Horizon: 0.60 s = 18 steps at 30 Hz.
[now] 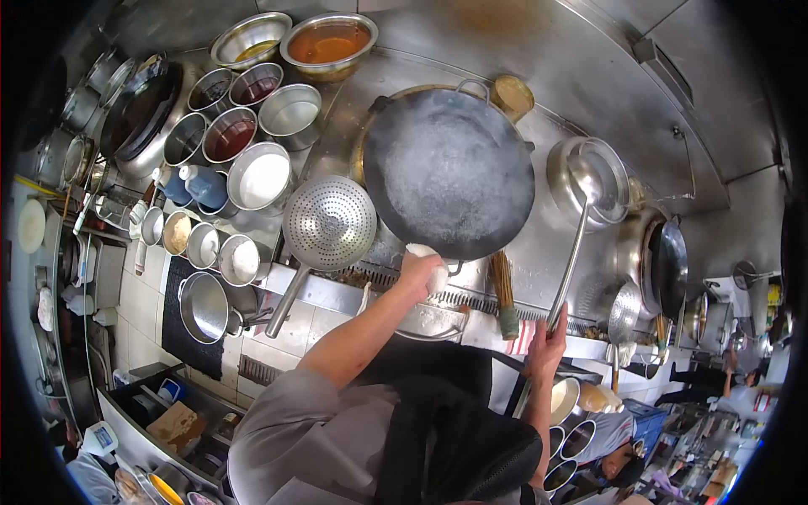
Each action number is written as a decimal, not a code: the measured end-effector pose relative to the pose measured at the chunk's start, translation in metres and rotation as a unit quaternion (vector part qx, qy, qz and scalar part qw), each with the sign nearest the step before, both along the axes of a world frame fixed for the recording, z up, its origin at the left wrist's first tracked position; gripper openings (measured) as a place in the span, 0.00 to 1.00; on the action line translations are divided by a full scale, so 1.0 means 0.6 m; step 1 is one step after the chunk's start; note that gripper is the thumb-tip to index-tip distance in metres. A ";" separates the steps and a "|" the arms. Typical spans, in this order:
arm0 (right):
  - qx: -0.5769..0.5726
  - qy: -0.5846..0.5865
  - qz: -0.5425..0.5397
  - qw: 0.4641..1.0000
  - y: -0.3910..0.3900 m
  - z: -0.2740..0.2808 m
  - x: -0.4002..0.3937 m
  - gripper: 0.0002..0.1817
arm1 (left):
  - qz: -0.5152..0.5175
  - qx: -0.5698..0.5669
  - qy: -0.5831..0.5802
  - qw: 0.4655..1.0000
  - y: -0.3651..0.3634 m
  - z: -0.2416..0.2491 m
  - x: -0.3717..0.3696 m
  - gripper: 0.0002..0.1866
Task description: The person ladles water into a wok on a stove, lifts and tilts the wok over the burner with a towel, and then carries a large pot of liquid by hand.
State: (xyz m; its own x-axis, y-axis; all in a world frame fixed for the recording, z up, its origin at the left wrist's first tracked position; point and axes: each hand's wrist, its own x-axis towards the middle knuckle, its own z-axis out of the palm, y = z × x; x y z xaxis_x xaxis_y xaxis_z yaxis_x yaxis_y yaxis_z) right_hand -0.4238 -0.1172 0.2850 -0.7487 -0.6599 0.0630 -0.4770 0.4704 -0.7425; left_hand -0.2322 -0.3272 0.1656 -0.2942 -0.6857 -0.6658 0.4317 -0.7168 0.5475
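My left hand grips a white cloth on the near handle of the big wok, my right hand holds a long ladle whose bowl rests in a steel pot

Left hand: fingers concealed by a white cloth at the rim of the wok; grip not verifiable. Right hand: closure around the ladle handle too small to confirm. Contents of the small bowls indistinct. Lower edge cuts off the person's torso. Right-hand background figures blurred.
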 end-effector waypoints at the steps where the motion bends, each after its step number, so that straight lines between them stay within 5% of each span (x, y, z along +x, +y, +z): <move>1: -0.015 -0.013 0.007 1.000 -0.023 0.007 -0.005 0.33 | -0.007 0.001 -0.004 1.000 0.000 -0.006 -0.001 0.14; 8: -0.027 -0.101 0.082 0.991 -0.200 0.050 -0.015 0.34 | 0.028 -0.017 -0.028 0.999 0.005 -0.035 -0.010 0.19; 18: 0.015 0.050 0.195 0.979 -0.364 0.031 -0.040 0.33 | -0.079 0.085 0.126 0.985 -0.019 -0.002 0.018 0.12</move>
